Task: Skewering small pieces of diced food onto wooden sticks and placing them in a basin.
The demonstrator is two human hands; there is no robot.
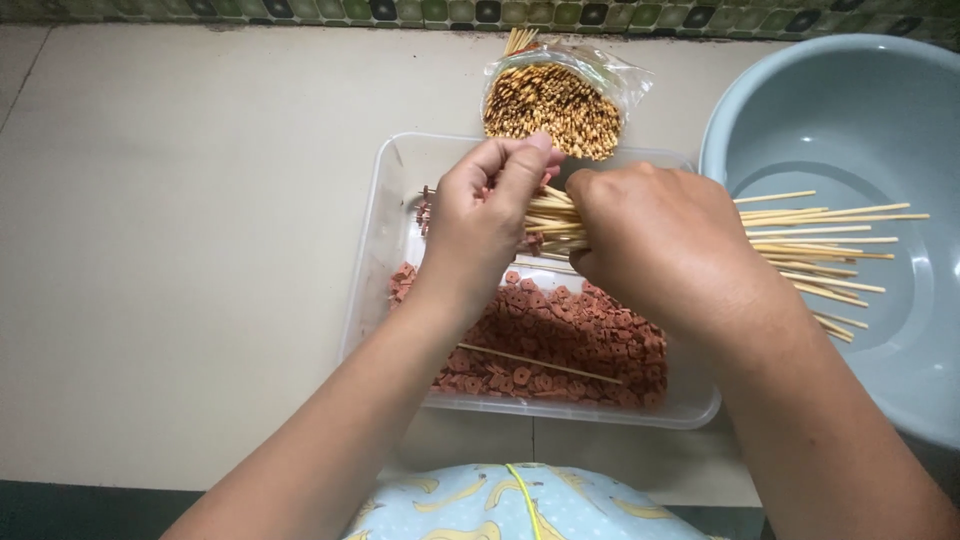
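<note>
Head view.

Right hand (665,245): fist closed around a bundle of thin pale wooden skewers (815,245). The skewer ends fan out to the right of the fist, over the basin; the other ends poke out to its left.

Left hand (490,215): fingers pinched together on the skewer tips that stick out of the right fist. A few small reddish pieces sit on a skewer just left of this hand. The two hands are nearly touching.

Clear rectangular plastic tray (385,260): directly under both hands, standing on the counter.

Heap of small reddish-brown ring-shaped slices (560,340): inside the tray, below and toward the person from the hands.

Single loose wooden skewer (540,364): lying across the slices, below the left wrist.

Clear plastic bag of pale skewers seen end-on (552,108): just beyond the hands, at the tray's far edge.

Large pale blue round plastic basin (860,130): right of the right hand, beside the tray.

Beige tiled counter (180,250): carries tray, bag and basin; widest stretch lies left of the left hand.

Light blue cloth with yellow banana print (520,505): nearest the person, between the forearms.
</note>
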